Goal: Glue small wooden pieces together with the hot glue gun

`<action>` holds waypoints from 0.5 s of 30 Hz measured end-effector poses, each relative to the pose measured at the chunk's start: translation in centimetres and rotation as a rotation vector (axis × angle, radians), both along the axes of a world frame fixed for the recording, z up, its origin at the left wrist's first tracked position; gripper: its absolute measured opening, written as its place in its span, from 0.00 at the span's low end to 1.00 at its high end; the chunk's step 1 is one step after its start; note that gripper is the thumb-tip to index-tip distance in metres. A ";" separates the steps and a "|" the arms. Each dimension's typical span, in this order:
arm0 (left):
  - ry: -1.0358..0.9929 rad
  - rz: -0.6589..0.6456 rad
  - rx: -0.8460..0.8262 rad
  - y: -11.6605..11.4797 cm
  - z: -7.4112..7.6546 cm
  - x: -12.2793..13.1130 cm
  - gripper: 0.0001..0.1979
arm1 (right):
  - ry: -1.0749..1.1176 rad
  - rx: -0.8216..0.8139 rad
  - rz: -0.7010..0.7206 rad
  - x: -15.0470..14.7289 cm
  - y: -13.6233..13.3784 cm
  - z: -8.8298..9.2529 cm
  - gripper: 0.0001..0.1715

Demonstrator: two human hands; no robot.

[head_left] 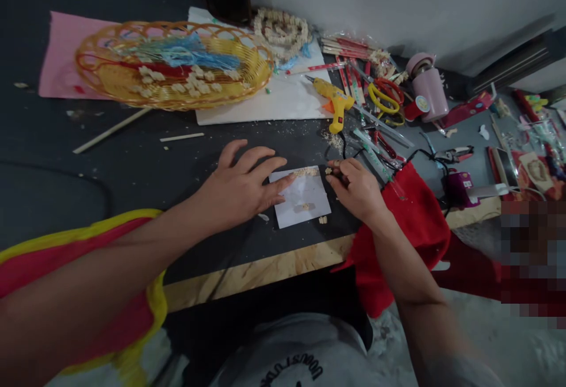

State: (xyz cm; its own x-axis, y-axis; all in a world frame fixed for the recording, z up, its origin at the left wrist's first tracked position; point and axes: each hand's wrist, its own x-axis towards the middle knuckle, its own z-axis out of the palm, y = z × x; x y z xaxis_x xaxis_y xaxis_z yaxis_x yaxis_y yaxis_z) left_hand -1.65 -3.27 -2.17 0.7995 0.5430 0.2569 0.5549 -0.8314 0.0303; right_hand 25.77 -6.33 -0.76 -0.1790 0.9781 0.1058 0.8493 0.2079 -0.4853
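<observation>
A square white card (pixel 292 210) lies on the dark tabletop between my hands, with a row of small cream pieces (pixel 306 171) along its far edge and a small cream cluster (pixel 305 206) nearer me. My left hand (pixel 247 183) is open with its fingers spread, the index fingertip touching the card near the row. Just right of the card, my right hand (pixel 356 189) is closed in a pinch, and a small cream piece (pixel 328 171) shows at its fingertips. Another loose cream piece (pixel 322 220) rests by the card's near right corner.
Behind are a yellow wicker basket (pixel 254 68) with blue tassels and cream pieces, and a yellow glue gun (pixel 333 101). Scissors (pixel 384 99), a pink bottle (pixel 430 89) and red cloth (pixel 411 222) crowd the right. The table's wooden edge (pixel 265 266) runs in front.
</observation>
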 end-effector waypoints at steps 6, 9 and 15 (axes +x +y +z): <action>0.007 -0.012 0.005 0.0 0.2 0.0 0.16 | -0.030 0.027 0.018 -0.2 0.2 -0.2 0.05; 0.007 -0.027 0.050 0.0 0.2 0.0 0.16 | -0.031 0.019 0.041 -0.4 0.1 0.1 0.05; 0.034 0.001 0.043 -0.2 0.4 0.1 0.14 | -0.004 0.002 0.055 -0.9 -0.1 0.3 0.11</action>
